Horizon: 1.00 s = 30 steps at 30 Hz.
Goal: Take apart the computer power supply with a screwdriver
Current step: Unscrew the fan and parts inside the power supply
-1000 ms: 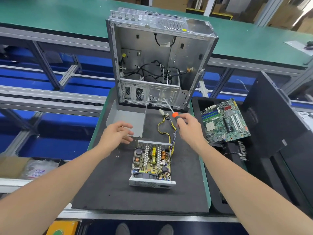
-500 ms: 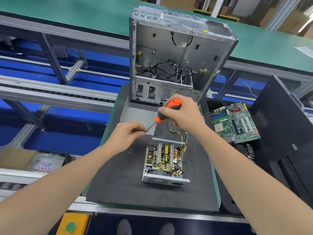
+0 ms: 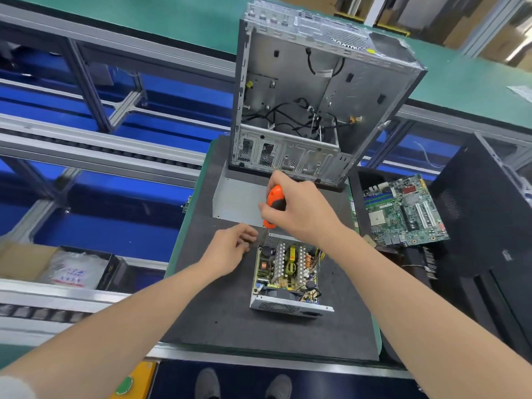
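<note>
Open power supply (image 3: 288,272) is lying at lower centre on the counter (image 3: 230,321). The right hand (image 3: 299,214) is gripping the screwdriver (image 3: 275,201) handle-up, shaft pointing down at the unit's far left corner. The left hand (image 3: 230,249) is curling just beside that corner, nearer it than the right hand is, though whether it is pinching anything is unclear.

No text, brand or number can be read. At 9 o'clock a plastic bag (image 3: 72,272) bears blue and red print, blurred beyond reading. At 12 o'clock the computer case (image 3: 290,90) has a white tag (image 3: 324,72) inside and a small yellow sticker (image 3: 372,50) on top, both illegible. Markings on the circuit board (image 3: 403,211) at 3 o'clock and the power supply (image 3: 285,272) at 6 o'clock are too small to tell.
</note>
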Tool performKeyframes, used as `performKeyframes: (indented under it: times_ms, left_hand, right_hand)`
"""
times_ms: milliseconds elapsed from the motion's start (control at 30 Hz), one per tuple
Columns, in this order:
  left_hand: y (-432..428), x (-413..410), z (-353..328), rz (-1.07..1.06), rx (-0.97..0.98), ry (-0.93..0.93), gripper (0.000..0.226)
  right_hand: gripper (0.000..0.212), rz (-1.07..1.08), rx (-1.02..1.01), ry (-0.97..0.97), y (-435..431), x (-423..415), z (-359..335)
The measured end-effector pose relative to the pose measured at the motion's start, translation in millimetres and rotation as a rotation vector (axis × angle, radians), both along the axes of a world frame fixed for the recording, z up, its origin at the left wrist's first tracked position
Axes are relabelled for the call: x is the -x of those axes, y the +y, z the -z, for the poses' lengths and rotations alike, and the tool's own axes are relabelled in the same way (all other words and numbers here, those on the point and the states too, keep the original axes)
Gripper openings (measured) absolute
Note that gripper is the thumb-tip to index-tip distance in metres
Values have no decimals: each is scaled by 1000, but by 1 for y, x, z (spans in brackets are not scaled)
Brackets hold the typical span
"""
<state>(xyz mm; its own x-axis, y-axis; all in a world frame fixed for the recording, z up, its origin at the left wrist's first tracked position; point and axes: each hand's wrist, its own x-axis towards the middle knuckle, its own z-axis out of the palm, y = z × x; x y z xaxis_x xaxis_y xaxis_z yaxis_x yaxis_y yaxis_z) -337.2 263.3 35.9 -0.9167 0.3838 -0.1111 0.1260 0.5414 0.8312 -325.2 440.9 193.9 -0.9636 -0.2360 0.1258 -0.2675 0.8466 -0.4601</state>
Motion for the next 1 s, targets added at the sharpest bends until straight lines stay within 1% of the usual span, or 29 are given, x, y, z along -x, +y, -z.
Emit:
performKeyframes:
  times_ms: [267, 467, 633, 1000]
  left_hand:
    - [8, 5, -2, 61, 26, 0, 36]
    - [8, 6, -1, 48, 34, -2, 34]
    - [8, 6, 0, 45, 25, -10, 35]
    - [7, 6, 0, -3, 19, -12, 26]
  right_hand:
    - [26, 12, -35, 9, 0, -5, 19]
    - [24, 88, 36, 33, 4, -10, 20]
    - [23, 126, 84, -17, 6, -10, 21]
    - [22, 112, 56, -14, 6, -7, 21]
